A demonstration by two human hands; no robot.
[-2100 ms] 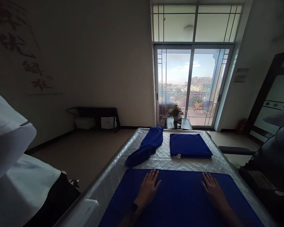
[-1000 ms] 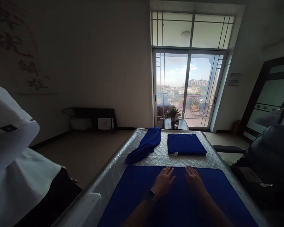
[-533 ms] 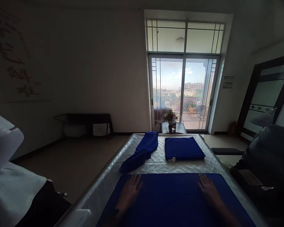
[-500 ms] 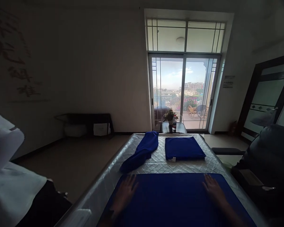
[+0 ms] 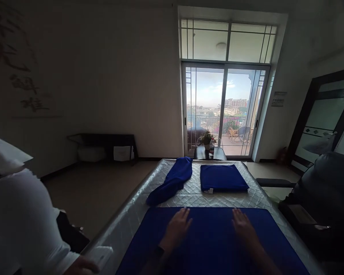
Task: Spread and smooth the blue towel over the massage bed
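Observation:
A large blue cloth [image 5: 209, 244] lies spread flat over the near part of a table with a silvery quilted cover [image 5: 186, 196]. My left hand [image 5: 177, 226] rests on the cloth near its far edge, fingers stretched out. Opposite it, my right hand [image 5: 243, 223] lies on the same cloth, also with extended fingers. Neither holds anything. Beyond them sit a neatly folded blue cloth [image 5: 224, 178] with a white tag and, to its left, a loosely bunched blue cloth [image 5: 172, 181].
At the left, a person in white [image 5: 20, 214] stands with a hand [image 5: 81, 265] by a pale object [image 5: 101, 255] on the table's edge. A dark armchair [image 5: 323, 191] is at the right. A bottle [image 5: 211, 148] and potted plant [image 5: 206, 139] stand on a small table beyond.
Both my hands have moved inward over the blue cloth, closer to each other. The person at the left has leaned in, and their hand now shows by the pale object.

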